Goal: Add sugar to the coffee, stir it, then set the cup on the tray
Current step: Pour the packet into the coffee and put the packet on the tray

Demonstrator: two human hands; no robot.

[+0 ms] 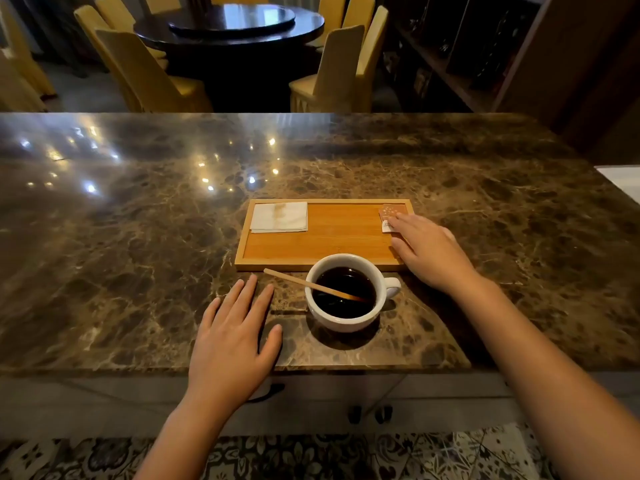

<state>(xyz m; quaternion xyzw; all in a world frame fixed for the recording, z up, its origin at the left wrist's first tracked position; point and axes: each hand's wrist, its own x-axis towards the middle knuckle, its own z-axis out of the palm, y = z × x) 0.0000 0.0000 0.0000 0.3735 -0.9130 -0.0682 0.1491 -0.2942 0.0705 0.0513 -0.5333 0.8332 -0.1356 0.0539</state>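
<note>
Reaching right hand [429, 251], fingers spread flat, onto small brown sugar packet [390, 216] at wooden tray [329, 265] corner; nothing pinched yet. Pinch its edge and lift clear. Left hand [235, 341] lies flat, spread, beside white ceramic coffee cup [344, 320].

Restaurant dining room — marble counter [173, 220], round banquet table [228, 26], covered chairs [138, 74]

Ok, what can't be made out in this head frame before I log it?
- Sugar packet: its near end is hidden under the right hand; print too small to read, and torn or sealed can't be told.
- Stir stick: its tip is lost in the dark coffee.
- Tray: its near right corner is covered by that hand.
- Shelf items at top right: too dark.
</note>
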